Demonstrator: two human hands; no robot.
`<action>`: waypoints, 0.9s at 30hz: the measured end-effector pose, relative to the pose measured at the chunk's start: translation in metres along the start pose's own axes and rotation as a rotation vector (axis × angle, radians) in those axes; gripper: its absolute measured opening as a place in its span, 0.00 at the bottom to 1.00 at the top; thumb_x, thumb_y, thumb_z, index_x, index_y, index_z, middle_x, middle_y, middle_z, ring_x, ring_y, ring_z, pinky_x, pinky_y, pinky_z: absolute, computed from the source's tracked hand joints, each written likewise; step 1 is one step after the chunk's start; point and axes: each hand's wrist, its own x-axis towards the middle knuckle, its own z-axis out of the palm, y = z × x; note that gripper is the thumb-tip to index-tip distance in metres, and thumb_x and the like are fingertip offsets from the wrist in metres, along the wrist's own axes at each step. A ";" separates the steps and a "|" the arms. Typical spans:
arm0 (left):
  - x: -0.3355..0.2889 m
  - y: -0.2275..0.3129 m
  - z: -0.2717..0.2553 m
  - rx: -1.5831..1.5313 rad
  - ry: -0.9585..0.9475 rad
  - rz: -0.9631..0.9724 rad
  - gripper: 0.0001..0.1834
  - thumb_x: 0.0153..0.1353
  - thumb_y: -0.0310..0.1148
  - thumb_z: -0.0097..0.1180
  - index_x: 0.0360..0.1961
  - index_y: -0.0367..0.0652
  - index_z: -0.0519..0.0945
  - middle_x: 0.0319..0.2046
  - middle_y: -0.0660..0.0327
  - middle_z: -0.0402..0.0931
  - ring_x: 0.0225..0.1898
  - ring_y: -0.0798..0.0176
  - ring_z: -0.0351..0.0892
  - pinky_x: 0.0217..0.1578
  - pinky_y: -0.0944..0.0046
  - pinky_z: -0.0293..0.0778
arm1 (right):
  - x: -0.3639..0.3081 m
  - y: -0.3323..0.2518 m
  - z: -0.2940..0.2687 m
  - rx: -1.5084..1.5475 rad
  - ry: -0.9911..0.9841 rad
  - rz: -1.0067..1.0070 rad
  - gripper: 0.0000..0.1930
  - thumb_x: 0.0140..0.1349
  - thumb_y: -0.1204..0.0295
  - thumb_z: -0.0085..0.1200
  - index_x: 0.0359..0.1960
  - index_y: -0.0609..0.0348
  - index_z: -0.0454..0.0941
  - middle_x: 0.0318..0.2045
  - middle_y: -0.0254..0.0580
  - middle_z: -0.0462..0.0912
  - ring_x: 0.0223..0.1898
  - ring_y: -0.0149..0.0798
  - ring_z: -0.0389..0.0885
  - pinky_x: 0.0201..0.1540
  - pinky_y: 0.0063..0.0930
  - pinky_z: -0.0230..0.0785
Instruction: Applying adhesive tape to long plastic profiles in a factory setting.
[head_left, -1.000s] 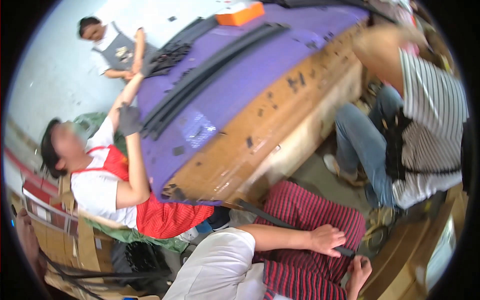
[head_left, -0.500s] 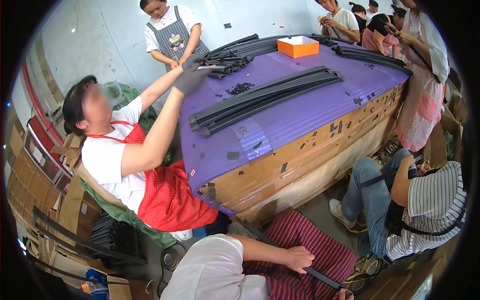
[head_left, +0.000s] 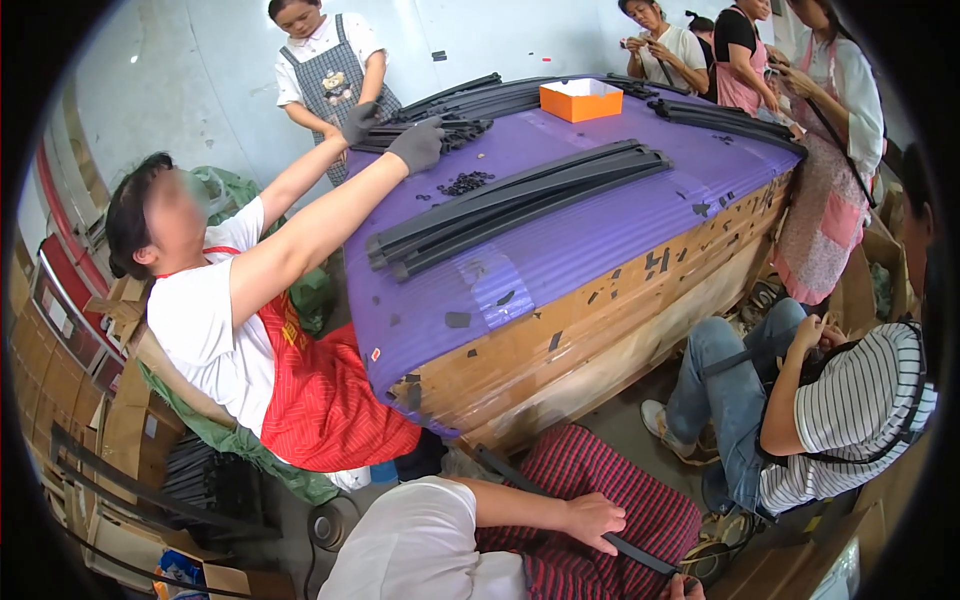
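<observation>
Right hand [head_left: 684, 588]: at the lower edge, partly cut off; thumb and fingertip appear to pinch the near end of a black strip [head_left: 640, 556].
Left hand [head_left: 594, 520]: fingers bent over the strip and closed on it, back of the hand upward.
Black strip: runs slantwise over the person's lap, from the right fingertips, under the left hand, toward the table's near corner.
Handling: judged light, springy rather than rigid; smooth face may slip lengthwise (material unconfirmed, plastic or rubber by its look); unlikely to break, could kink.
Best hold: one pinch at the end, the other hand some way along, flat face supported so the long free part does not swing.
Striped cloth [head_left: 650, 500]: red and dark, on the lap beneath the strip.
Purple tabletop [head_left: 600, 240]: beyond the lap.
Strip bundle [head_left: 510, 195]: similar dark lengths, laid side by side on the tabletop.
Small black pieces [head_left: 466, 183]: loose pile behind the bundle.
Orange box [head_left: 576, 107]: farther back, pale inside.
</observation>
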 end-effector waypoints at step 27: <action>0.094 0.078 0.034 -0.744 -0.032 -0.242 0.08 0.54 0.32 0.55 0.32 0.39 0.79 0.23 0.58 0.78 0.25 0.71 0.75 0.27 0.68 0.72 | 0.002 0.013 -0.011 0.001 0.037 0.060 0.06 0.55 0.73 0.51 0.26 0.64 0.74 0.18 0.31 0.73 0.20 0.24 0.69 0.23 0.18 0.61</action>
